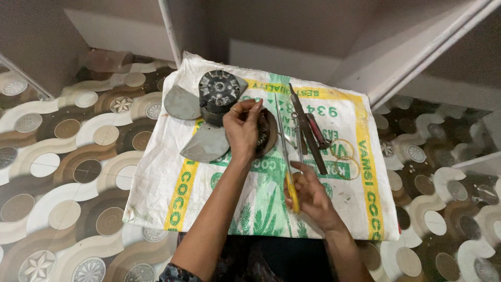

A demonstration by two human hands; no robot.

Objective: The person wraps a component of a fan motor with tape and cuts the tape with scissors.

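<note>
**Hands at work over a fan motor on a woven sack**

On the patterned floor, seen from the head camera, we find a white woven sack with green and yellow print spread flat, and everything we handle lies on it.

Our left hand reaches forward over the sack, its fingers pinched together at the tips on something too small for us to make out. It hovers right beside the fan motor, a dark round housing that stands near the far edge of the sack. Grey blades fan out from the motor toward the left and toward us. Just behind the left hand sits a dark round cover, partly hidden by the palm.

Our right hand is nearer to us, closed around the yellow handle of a screwdriver. Its long thin shaft points away from us, running between the left hand and the other tools.

To the right of that shaft lie a spanner, a long dark flat tool set at a slant, and a red-handled tool close against it. Thin wire rings rest on the sack further right.

White walls and a pale frame rise beyond the sack.
</note>
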